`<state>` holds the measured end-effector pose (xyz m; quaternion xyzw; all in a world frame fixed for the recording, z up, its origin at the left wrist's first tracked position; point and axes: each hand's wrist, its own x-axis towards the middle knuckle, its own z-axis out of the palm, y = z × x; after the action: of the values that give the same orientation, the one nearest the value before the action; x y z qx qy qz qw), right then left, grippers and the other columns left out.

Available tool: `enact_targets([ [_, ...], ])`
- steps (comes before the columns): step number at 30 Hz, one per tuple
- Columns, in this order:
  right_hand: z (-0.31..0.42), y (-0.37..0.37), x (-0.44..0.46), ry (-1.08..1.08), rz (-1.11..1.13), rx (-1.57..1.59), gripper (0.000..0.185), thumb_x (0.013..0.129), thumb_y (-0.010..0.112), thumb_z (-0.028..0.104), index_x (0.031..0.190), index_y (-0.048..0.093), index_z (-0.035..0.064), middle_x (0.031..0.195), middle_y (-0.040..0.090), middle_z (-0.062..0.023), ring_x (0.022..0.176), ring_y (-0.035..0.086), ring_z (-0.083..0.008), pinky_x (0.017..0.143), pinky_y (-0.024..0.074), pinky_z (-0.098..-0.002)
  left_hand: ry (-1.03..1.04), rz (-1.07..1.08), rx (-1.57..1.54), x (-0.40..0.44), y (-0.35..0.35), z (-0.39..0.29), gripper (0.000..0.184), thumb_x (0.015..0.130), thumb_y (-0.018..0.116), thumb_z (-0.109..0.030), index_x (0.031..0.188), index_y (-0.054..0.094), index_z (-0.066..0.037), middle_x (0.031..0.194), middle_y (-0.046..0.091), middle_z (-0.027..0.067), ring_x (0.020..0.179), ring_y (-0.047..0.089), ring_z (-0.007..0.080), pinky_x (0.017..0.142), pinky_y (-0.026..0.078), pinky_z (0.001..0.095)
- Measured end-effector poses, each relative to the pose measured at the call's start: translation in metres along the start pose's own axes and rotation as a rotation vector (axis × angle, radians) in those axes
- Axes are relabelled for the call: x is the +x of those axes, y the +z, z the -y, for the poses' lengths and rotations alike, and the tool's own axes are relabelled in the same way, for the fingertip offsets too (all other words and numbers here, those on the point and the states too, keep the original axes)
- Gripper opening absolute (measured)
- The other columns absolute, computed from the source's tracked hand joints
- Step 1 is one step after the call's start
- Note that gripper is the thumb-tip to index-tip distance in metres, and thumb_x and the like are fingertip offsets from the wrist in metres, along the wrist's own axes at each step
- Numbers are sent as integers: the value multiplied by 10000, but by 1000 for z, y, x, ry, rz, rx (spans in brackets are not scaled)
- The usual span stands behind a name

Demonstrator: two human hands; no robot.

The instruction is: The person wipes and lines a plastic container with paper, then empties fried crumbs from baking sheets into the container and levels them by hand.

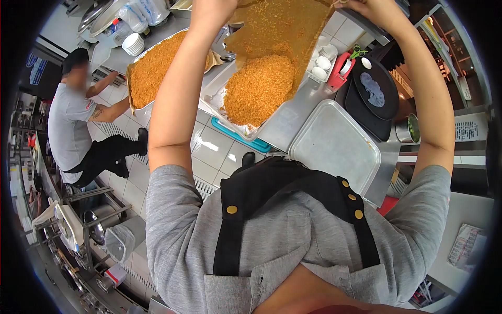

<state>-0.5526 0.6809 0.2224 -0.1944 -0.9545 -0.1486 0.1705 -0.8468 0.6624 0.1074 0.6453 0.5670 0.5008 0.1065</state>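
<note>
A brown sheet [272, 23] with orange crumbs clinging to it is raised at the top centre. My right hand [366, 11] pinches its upper right corner. My left hand [215, 7] is near the upper left edge, its fingers cut off by the frame. Below the sheet, a heap of orange crumbs [259, 91] lies in a white container [212, 102]. The sheet's lower part hangs against the heap's right side.
A co-worker [73, 120] at the left has a hand by a tray of crumbs [157, 68]. Right of the container are an empty-looking metal tray [340, 146], small white cups [321, 63], a red tape dispenser [340, 73], green scissors [358, 51] and black trays [384, 78].
</note>
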Motion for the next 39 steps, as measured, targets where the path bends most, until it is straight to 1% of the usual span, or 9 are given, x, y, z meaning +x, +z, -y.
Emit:
enact_targets([
  [17,10,-14,9,233,4,294,159,716,766,-85,802,697,30,1514,505,-106,1440,376,-276,920,561,-338,107,-122,93,-12,-31,-51,192,869,763,-127,949,738,46,803,737,202,724,708,262,686,525,372],
  [20,10,-18,7,286,81,337,143,728,781,-58,789,698,42,1582,431,-119,1497,304,-322,1021,513,-409,159,-130,111,-12,-30,-49,201,869,766,-127,961,739,49,817,732,220,745,717,277,702,531,373],
  [25,16,-17,13,124,77,-100,170,680,867,53,789,744,98,1683,271,-107,1512,227,-428,1233,225,-606,111,55,-39,-7,-26,-48,215,864,782,-155,988,755,19,828,755,149,748,712,243,713,535,370],
  [29,14,-21,29,98,237,-87,211,711,877,160,900,785,159,1479,539,-46,1493,322,-327,1227,130,-683,83,153,-209,-9,-24,-47,190,878,778,-150,1040,777,-50,888,775,41,794,702,200,733,533,356],
  [30,3,-12,36,202,243,86,358,740,864,182,1081,759,162,1346,622,-24,1431,428,-259,1216,75,-702,86,157,-206,-18,-20,-51,190,878,778,-150,1040,777,-50,888,775,41,794,702,200,733,533,356],
  [31,-7,-4,36,206,241,87,358,740,864,182,1081,759,162,1346,622,-24,1431,428,-259,1216,75,-702,125,181,-192,-26,-20,-36,337,834,816,-171,1131,713,-51,1007,726,57,910,661,215,809,512,364],
  [35,-22,-2,36,151,157,182,494,748,850,94,1214,687,116,1155,709,-56,1136,646,-227,1085,392,-509,103,399,-138,-58,-4,107,1006,654,968,-256,1496,456,-54,1485,534,124,1372,494,273,1112,427,397],
  [37,-20,-2,35,150,169,299,489,760,838,59,1220,675,95,1062,737,-66,1020,694,-206,989,496,-411,-162,468,-203,-77,33,152,1073,646,974,-224,1537,413,-17,1512,515,201,1367,514,319,1157,394,391],
  [39,-17,1,34,268,162,547,431,802,800,-5,1208,669,58,879,739,-40,838,682,-124,776,519,-276,-93,327,-255,-84,90,233,790,792,890,-180,1467,514,-15,1385,633,172,1253,609,288,1087,449,369],
])
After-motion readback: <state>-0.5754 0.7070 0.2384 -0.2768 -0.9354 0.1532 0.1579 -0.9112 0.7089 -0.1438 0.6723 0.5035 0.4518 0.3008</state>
